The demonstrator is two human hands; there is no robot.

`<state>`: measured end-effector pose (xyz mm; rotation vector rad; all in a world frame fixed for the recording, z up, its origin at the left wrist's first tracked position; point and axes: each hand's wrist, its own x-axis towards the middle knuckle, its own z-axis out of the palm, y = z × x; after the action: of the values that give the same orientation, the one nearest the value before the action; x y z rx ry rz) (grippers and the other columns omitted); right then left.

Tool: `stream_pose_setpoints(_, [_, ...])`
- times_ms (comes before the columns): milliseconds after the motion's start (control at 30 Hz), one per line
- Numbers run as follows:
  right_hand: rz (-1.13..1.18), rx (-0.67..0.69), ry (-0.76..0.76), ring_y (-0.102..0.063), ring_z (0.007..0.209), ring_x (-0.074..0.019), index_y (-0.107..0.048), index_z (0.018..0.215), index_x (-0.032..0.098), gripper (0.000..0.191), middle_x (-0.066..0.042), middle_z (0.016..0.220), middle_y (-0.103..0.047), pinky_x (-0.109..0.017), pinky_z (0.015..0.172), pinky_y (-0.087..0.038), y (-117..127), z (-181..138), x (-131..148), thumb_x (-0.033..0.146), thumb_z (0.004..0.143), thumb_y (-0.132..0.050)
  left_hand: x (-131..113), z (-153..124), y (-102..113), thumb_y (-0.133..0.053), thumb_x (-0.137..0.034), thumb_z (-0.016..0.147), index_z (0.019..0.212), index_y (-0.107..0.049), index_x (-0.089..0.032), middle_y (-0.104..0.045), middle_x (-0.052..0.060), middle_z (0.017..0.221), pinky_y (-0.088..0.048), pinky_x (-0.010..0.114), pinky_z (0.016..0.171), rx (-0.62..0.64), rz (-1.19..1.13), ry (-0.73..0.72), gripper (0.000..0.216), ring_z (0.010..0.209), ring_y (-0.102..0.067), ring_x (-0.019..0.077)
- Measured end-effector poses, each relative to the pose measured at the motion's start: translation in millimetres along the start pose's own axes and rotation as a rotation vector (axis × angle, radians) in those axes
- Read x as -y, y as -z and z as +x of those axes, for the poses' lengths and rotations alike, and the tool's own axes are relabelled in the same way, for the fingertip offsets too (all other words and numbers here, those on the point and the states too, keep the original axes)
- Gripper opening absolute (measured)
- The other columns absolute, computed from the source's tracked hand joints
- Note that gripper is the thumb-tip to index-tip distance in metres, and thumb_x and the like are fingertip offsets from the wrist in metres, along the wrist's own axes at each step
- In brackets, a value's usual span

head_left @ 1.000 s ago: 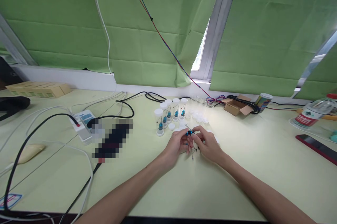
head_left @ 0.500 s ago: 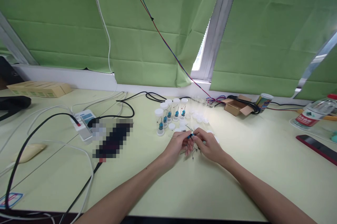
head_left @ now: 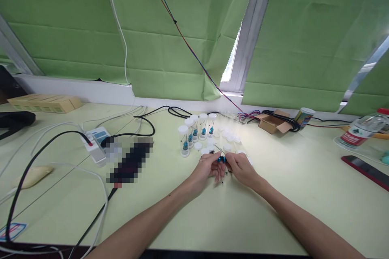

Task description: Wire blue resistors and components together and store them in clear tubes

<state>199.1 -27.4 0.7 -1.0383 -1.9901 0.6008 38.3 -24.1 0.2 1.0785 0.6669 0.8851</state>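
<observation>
Both my hands meet at the middle of the pale green table. My left hand and my right hand pinch a small blue component with thin wire leads between their fingertips. More thin wire-leaded parts lie on the table under my hands. Just beyond stand several clear vials with white caps, each with a blue component inside. Loose white caps lie to the right of the vials.
A white power strip with black and white cables sits at the left. A small open cardboard box, a printed cup, a plastic bottle and a dark phone lie at the right. Green blinds hang behind.
My hands have drawn slightly closer together and a little lower, and the blue component now lies level between the fingertips.
</observation>
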Motion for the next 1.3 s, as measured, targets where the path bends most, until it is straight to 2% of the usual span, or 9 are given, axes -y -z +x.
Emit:
stream_pose_setpoints(133, [-0.025, -0.045, -0.013, -0.038, 0.047, -0.0108, -0.040, 0.060, 0.021, 0.047, 0.004, 0.048, -0.044, -0.024, 0.052, -0.033, -1.2, -1.2, -2.1, 0.037, 0.102, -0.026, -1.1, 0.3, -1.6, -0.055, -0.048, 0.085, 0.061, -0.060, -0.012, -0.057, 0.005, 0.057, -0.038, 0.023, 0.042, -0.023, -0.043, 0.009, 0.044, 0.047, -0.053, 0.0128])
stream_pose_setpoints(300, [0.010, -0.056, -0.055, -0.033, 0.046, -0.0106, -0.046, 0.088, 0.021, 0.022, 0.009, 0.050, -0.041, -0.023, 0.049, -0.030, -1.4, -3.1, -1.7, 0.038, 0.099, -0.038, -7.3, -0.9, -4.1, -0.055, -0.042, 0.085, 0.062, -0.059, -0.012, -0.056, 0.003, 0.057, -0.038, 0.023, 0.042, -0.083, -0.095, 0.007, 0.038, 0.047, -0.052, 0.0120])
stream_pose_setpoints(367, [0.014, -0.038, -0.044, -0.032, 0.046, -0.0107, -0.046, 0.092, 0.021, 0.018, 0.009, 0.051, -0.042, -0.023, 0.049, -0.030, -1.2, -3.7, -1.6, 0.037, 0.098, -0.039, -8.2, -1.2, -4.2, -0.055, -0.040, 0.084, 0.063, -0.059, -0.012, -0.055, 0.003, 0.058, -0.038, 0.023, 0.042, -0.085, -0.107, 0.010, 0.035, 0.047, -0.052, 0.0116])
stream_pose_setpoints(500, [0.001, -0.037, -0.020, -0.031, 0.047, -0.0109, -0.045, 0.084, 0.022, 0.021, 0.009, 0.051, -0.039, -0.023, 0.050, -0.029, -0.3, -3.8, -1.0, 0.035, 0.098, -0.038, -5.8, -0.8, -2.6, -0.055, -0.043, 0.085, 0.062, -0.059, -0.012, -0.056, 0.004, 0.057, -0.038, 0.023, 0.041, -0.067, -0.091, 0.010, 0.039, 0.047, -0.052, 0.0120])
stream_pose_setpoints(733, [-0.036, -0.045, -0.006, -0.033, 0.048, -0.0109, -0.034, 0.063, 0.022, 0.039, 0.006, 0.051, -0.038, -0.025, 0.052, -0.031, 0.0, -0.4, 0.3, 0.035, 0.100, -0.031, -0.6, 0.5, 0.7, -0.055, -0.046, 0.085, 0.060, -0.060, -0.012, -0.058, 0.005, 0.057, -0.038, 0.023, 0.042, -0.019, -0.038, 0.021, 0.042, 0.046, -0.052, 0.0122])
stream_pose_setpoints(867, [-0.019, -0.010, -0.022, -0.040, 0.049, -0.0119, -0.039, 0.060, 0.021, 0.047, 0.003, 0.051, -0.046, -0.026, 0.055, -0.034, -1.4, 0.0, -1.5, 0.036, 0.102, -0.024, 2.0, 0.7, 1.2, -0.055, -0.047, 0.085, 0.061, -0.061, -0.012, -0.059, 0.007, 0.057, -0.038, 0.023, 0.043, 0.012, -0.029, 0.019, 0.043, 0.048, -0.053, 0.0132])
stream_pose_setpoints(1000, [-0.030, -0.051, -0.028, -0.041, 0.049, -0.0118, -0.038, 0.060, 0.021, 0.047, 0.003, 0.051, -0.046, -0.025, 0.054, -0.034, -2.4, -1.3, -3.5, 0.038, 0.102, -0.024, -0.2, -0.5, -1.7, -0.056, -0.047, 0.084, 0.061, -0.061, -0.012, -0.059, 0.006, 0.058, -0.038, 0.023, 0.042, 0.001, -0.049, 0.021, 0.042, 0.048, -0.054, 0.0132])
stream_pose_setpoints(1200, [0.015, -0.085, -0.060, -0.035, 0.048, -0.0112, -0.047, 0.087, 0.021, 0.025, 0.007, 0.053, -0.041, -0.024, 0.050, -0.031, -2.8, -4.2, -3.6, 0.041, 0.098, -0.039, -9.1, -2.4, -6.3, -0.059, -0.042, 0.081, 0.061, -0.058, -0.013, -0.056, 0.003, 0.057, -0.038, 0.023, 0.042, -0.091, -0.109, 0.010, 0.036, 0.046, -0.053, 0.0118])
stream_pose_setpoints(1300, [0.030, -0.078, -0.054, -0.037, 0.049, -0.0117, -0.047, 0.096, 0.021, 0.022, 0.007, 0.054, -0.045, -0.024, 0.051, -0.034, -3.3, -4.8, -3.8, 0.041, 0.097, -0.040, -11.0, -2.7, -6.9, -0.059, -0.041, 0.080, 0.063, -0.059, -0.013, -0.055, 0.002, 0.057, -0.038, 0.022, 0.042, -0.104, -0.130, 0.011, 0.032, 0.046, -0.052, 0.0114])
